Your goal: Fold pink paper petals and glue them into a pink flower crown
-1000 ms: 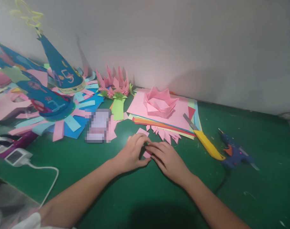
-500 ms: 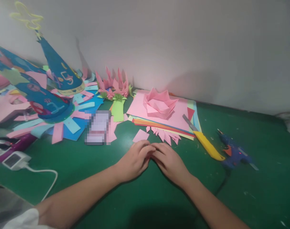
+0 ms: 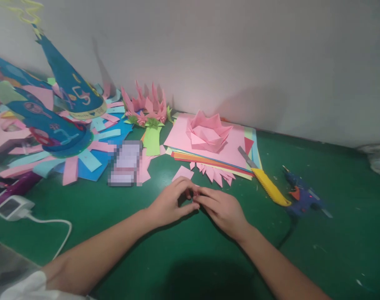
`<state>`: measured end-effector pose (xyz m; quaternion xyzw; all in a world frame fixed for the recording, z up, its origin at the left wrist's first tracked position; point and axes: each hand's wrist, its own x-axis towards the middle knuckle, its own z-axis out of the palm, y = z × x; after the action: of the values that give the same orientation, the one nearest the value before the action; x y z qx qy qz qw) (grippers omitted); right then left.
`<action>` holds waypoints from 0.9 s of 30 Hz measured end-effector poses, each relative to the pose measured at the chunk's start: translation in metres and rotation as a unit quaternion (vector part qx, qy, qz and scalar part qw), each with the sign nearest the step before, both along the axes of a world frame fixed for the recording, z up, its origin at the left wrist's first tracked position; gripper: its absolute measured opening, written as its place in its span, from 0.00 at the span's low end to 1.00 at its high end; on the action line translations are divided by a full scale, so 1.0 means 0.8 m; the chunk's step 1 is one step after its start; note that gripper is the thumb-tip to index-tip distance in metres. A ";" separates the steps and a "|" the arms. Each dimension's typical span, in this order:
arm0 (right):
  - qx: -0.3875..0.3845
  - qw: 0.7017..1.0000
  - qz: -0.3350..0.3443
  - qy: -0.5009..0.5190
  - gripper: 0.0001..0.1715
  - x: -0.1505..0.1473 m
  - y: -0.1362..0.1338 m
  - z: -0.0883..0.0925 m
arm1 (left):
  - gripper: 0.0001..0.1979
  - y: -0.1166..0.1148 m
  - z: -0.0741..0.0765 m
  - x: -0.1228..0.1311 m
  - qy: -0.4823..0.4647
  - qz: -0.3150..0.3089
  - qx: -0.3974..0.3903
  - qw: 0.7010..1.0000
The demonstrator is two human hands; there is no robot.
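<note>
My left hand (image 3: pixel 171 201) and my right hand (image 3: pixel 222 210) meet above the green table, fingertips together. Between them is a small piece of pink paper (image 3: pixel 195 194), mostly hidden by the fingers. The left thumb and fingers curve around it in a pinch, and the right fingers press on it from the other side. Just beyond the hands lie a pink paper square (image 3: pixel 182 173) and several pointed pink paper cutouts (image 3: pixel 216 173). Behind these, a pink folded paper flower (image 3: pixel 207 132) rests on a stack of coloured paper (image 3: pixel 174 137).
Right of the stack are a yellow utility knife (image 3: pixel 271 187), blade out, and a blue glue gun (image 3: pixel 304 198). Leftward stand a blurred-out phone-like object (image 3: pixel 125 162), a pink paper crown (image 3: pixel 146 108) and blue cone hats (image 3: pixel 71 79). A white cable (image 3: pixel 67 225) curls near my left forearm.
My left thumb has moved down and away from the fingers, opening a gap that shows a bit of pink paper. The whole view has shifted slightly, so things sit a little further left and higher.
</note>
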<state>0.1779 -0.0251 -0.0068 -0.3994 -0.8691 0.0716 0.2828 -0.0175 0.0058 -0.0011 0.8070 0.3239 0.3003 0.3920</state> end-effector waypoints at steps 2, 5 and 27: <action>-0.004 1.000 0.005 -0.003 0.13 0.000 0.000 0.001 | 0.13 0.000 0.000 0.001 0.002 -0.002 -0.007 1.000; -0.018 1.000 0.008 -0.011 0.12 0.001 0.000 0.001 | 0.14 0.000 0.001 0.001 -0.003 -0.005 -0.012 1.000; -0.058 0.998 -0.006 -0.021 0.09 0.003 0.003 0.006 | 0.07 0.005 -0.011 0.002 -0.004 0.059 0.025 0.998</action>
<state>0.1804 -0.0223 -0.0020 -0.4215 -0.8668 0.1118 0.2418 -0.0162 0.0097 -0.0100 0.7948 0.3619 0.3345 0.3543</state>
